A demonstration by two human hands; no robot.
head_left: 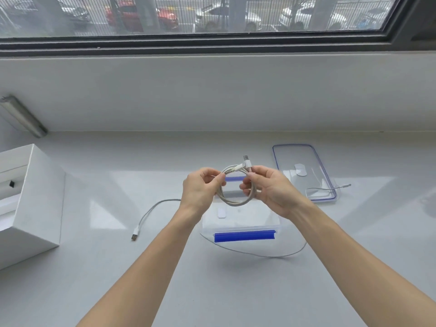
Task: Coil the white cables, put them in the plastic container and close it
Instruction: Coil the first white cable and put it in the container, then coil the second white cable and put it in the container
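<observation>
A white cable wound into a small coil (238, 202) hangs in the air between both hands, its USB plug sticking up at the top right. My left hand (200, 192) pinches the coil's left side and my right hand (269, 188) pinches the right side by the plug. Directly below stands the clear plastic container (243, 224) with blue clips, open. Its clear lid (304, 172) with a blue rim lies to the right. A second white cable (151, 212) lies loose on the counter, running from a USB plug at the left, around the container, to the lid.
A white box (35, 204) stands open at the left edge of the white counter (118, 267). A metal bar (22, 115) leans on the back wall at far left. A window runs along the back above the ledge.
</observation>
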